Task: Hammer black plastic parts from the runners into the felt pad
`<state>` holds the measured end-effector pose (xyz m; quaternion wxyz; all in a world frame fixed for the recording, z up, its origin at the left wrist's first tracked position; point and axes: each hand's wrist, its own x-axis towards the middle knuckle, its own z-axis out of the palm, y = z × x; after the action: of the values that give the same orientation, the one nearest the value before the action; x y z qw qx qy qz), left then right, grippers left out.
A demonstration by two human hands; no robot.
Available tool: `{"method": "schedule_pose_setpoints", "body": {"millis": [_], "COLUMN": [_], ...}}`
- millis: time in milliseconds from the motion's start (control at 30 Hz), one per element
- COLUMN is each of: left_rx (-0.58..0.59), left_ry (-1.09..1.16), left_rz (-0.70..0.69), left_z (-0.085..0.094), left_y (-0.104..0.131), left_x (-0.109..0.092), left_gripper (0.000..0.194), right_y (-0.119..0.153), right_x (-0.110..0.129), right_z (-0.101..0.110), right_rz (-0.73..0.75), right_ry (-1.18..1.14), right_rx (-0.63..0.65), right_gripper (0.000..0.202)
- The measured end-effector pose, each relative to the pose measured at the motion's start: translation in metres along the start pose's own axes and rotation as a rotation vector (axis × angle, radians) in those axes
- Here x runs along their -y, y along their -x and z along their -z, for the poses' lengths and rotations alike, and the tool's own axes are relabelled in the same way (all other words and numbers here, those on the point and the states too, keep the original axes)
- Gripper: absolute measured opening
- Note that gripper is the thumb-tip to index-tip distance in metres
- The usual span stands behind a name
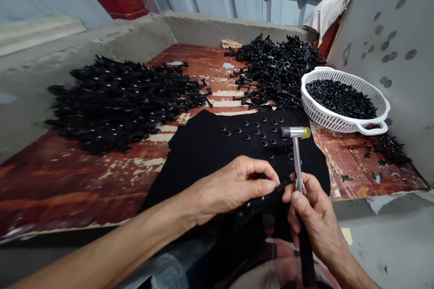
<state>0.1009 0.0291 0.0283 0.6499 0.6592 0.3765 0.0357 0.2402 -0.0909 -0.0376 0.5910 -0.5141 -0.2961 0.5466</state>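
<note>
A worn red-brown counter (101, 189) is standing by a ribbed metal wall (213, 2).
A low grey ledge (203, 31) is running behind it, a spotted grey panel (362, 49) is rising at right, and pale cloth (327, 14) is hanging by its edge.

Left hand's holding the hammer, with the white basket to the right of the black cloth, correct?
Not quite: the head view shows the hammer in the right hand, not the left hand. The white basket does sit to the right of the black cloth.
</note>
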Motion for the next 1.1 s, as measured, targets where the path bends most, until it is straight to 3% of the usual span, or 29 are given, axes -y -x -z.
{"method": "schedule_pose_setpoints", "body": {"millis": [133, 333, 533, 667, 800, 967, 1100], "left_rx": [0.121, 0.028, -0.043, -0.001, 0.049, -0.094, -0.127], "left_ry": [-0.016, -0.043, -0.463, -0.705, -0.557, -0.294, -0.109], "left_rz": [0.029, 0.023, -0.093, -0.211, -0.144, -0.048, -0.002], "left_z": [-0.013, -0.001, 0.002, -0.001, 0.004, 0.019, 0.029], "left_y": [0.004, 0.008, 0.01, 0.015, 0.011, -0.003, -0.01], "left_x": [0.002, 0.011, 0.002, -0.002, 0.001, 0.003, 0.001], "left_gripper": [0.027, 0.032, 0.029, 0.03, 0.036, 0.038, 0.036], "right_y": [-0.002, -0.002, -0.007, -0.011, -0.008, 0.008, 0.017], "right_x": [0.005, 0.005, 0.006, 0.01, 0.018, 0.017, 0.003], "right_z": [-0.003, -0.004, -0.012, -0.017, -0.015, -0.001, 0.008], "right_rz": [-0.021, 0.035, 0.085, 0.12, 0.13, 0.156, 0.12], "right_ry": [-0.029, -0.065, -0.009, 0.04, 0.098, 0.214, 0.117], "right_rx": [0.018, -0.068, -0.072, -0.066, -0.043, -0.14, -0.194], "right_gripper": [0.029, 0.024, 0.024, 0.025, 0.021, 0.025, 0.028]}}
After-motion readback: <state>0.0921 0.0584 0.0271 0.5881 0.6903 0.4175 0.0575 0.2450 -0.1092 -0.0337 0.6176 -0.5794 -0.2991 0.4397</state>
